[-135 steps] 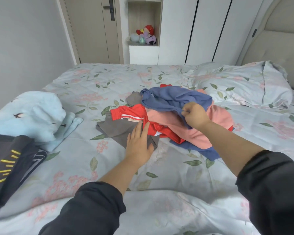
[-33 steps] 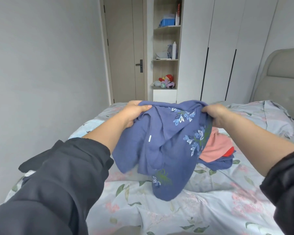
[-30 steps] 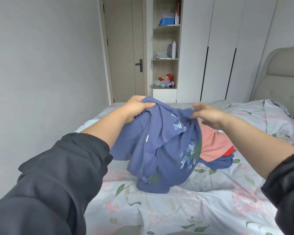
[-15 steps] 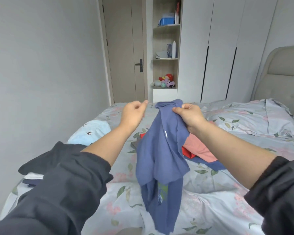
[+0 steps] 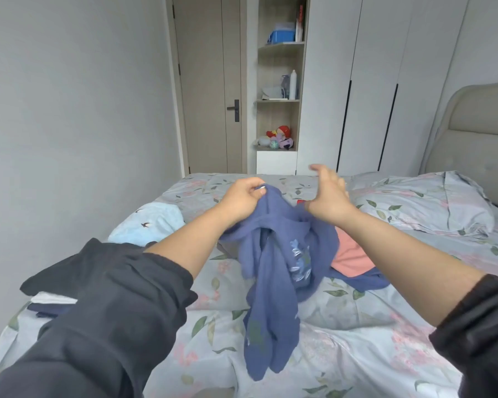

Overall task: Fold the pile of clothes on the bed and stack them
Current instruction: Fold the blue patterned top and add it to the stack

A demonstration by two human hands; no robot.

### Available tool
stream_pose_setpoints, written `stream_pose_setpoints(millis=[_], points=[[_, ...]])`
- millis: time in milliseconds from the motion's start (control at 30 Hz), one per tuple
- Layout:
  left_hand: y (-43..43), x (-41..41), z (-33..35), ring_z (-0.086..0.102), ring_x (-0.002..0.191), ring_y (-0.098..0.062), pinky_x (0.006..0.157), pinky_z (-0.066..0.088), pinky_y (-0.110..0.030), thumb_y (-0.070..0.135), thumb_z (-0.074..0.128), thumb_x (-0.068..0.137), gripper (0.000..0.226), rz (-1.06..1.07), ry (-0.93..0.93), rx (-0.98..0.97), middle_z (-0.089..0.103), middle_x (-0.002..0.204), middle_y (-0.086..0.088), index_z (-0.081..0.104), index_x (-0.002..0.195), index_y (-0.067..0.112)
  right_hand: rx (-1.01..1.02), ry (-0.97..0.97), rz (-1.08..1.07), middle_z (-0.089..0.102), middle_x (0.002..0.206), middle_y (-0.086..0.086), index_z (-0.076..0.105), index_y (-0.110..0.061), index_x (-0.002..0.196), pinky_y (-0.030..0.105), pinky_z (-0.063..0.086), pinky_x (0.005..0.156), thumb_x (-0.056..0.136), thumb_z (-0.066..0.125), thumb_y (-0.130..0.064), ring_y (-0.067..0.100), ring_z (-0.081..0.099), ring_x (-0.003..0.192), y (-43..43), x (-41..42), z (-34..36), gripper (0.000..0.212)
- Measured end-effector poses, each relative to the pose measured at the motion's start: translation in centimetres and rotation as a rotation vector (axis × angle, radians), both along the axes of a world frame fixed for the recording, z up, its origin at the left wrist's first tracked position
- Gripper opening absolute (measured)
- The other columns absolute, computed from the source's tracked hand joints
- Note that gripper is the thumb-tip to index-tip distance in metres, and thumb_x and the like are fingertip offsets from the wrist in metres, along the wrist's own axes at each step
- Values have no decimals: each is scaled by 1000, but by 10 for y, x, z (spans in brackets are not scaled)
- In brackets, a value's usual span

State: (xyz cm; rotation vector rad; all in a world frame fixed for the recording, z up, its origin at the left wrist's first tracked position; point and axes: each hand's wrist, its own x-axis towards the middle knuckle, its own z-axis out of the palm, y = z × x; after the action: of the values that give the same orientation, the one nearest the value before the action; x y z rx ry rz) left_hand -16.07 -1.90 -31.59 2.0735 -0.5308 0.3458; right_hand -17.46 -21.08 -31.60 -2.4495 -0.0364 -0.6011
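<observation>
Over floral bedding [image 5: 357, 317], left hand [image 5: 240, 201] pinches blue top [image 5: 273, 282].

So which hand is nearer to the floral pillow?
The right. The right hand hovers open on the side toward the floral pillow; the left hand, farther from it, grips the blue garment.

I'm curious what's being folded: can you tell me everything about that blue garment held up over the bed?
The blue garment looks like soft, matte cloth, with pale flower stitching on it. It is unfolded and bunched, hanging in twisted folds. The left hand grips its top edge; the right hand is open beside it. Its lower end seems to trail onto the floral bed.
</observation>
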Motion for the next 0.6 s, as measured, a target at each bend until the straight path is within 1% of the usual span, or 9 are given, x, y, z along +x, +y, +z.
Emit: stream_pose_setpoints(millis=[67,100,133,200,267,300,367,467,600], points=[[-2,-1,10,44,58,6,59,34,-9,1,49,96,16,-101,-8,108,52,69,1,63,88,0,64,140,303,36,143,2,34,-27,143,29,36,101,77,70,-4,19,35,129,8,-5,0,78],[-4,-1,13,47,61,6,61,37,-9,2,53,95,14,-135,1,144,56,72,1,66,93,-1,117,214,408,43,139,0,40,-27,140,26,39,95,78,69,-2,15,41,123,11,-5,-3,72],[-5,-1,16,49,60,7,61,38,-8,4,56,94,13,-155,13,173,59,72,3,68,94,-1,133,260,455,52,132,0,50,-24,133,25,41,91,80,68,0,14,49,114,14,-5,-5,61],[-3,1,22,51,54,12,59,39,-5,5,63,90,9,-162,20,201,61,69,7,70,92,0,144,296,471,65,107,7,66,-10,109,30,42,91,82,66,2,16,55,95,17,-2,-10,30],[5,2,27,52,52,12,58,38,-4,7,69,86,5,-145,14,222,62,68,8,71,86,3,238,315,489,61,86,12,66,-2,88,33,42,83,83,66,4,18,51,81,20,0,-13,8],[11,2,29,52,53,10,57,38,-4,9,72,83,3,-126,9,258,62,67,8,71,82,7,296,306,486,58,81,12,63,-2,81,32,40,78,82,67,3,19,49,78,21,0,-13,7],[25,4,32,53,59,3,57,39,-10,17,77,79,8,-32,6,399,62,68,6,70,77,15,444,270,472,51,71,10,54,-8,66,30,35,67,82,68,2,19,45,70,19,1,-11,23],[45,9,33,56,79,-16,65,38,-21,16,70,81,4,243,-31,608,61,81,0,68,79,18,638,191,444,39,57,4,42,-14,56,28,23,52,85,64,0,15,33,55,15,2,-1,39],[59,11,31,59,89,-27,66,39,-25,5,51,80,22,493,-25,622,65,95,-4,60,73,23,597,29,317,37,38,-10,37,-17,52,17,25,36,83,71,-7,3,31,35,12,3,15,46]])
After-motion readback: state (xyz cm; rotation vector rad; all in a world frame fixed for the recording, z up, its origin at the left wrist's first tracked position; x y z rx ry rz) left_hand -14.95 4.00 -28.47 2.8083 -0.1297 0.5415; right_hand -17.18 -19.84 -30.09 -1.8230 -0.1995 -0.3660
